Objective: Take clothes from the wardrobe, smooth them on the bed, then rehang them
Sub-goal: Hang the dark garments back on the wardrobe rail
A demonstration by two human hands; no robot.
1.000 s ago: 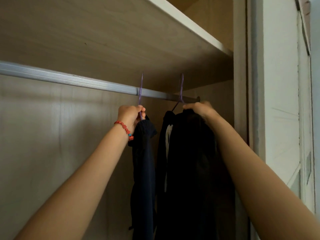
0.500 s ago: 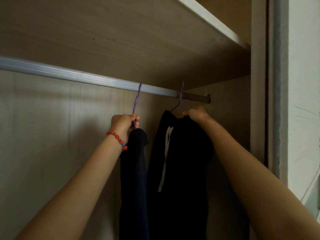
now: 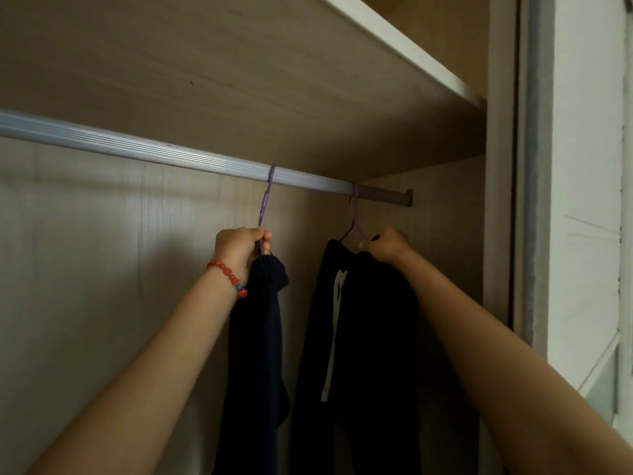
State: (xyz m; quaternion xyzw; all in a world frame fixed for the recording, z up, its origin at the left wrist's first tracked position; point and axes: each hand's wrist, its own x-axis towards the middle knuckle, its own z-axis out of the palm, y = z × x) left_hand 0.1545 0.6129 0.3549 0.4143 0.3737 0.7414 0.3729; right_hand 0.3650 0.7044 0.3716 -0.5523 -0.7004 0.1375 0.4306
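Two dark garments inside the wardrobe: a navy knit sweater (image 3: 260, 323) on a purple hanger (image 3: 265, 207), and a black garment (image 3: 370, 337) with a white stripe on a second purple hanger (image 3: 355, 221). Both hooks sit over the ribbed metal rail (image 3: 137, 149). Left hand (image 3: 239, 250), fingers clenched on the first hanger's neck; beaded bracelet (image 3: 228, 276) at the wrist. Right hand (image 3: 388, 246), fingers grasping the second hanger's shoulder. Wooden shelf (image 3: 274, 80) above.

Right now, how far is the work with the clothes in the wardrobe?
Done: cannot tell; no bed is in view. In hand: both purple hangers hook on the rail. The left hand grips the hanger of the dark sweater; the right hand holds the hanger of the black garment. Left: depends whether they are going out or back.
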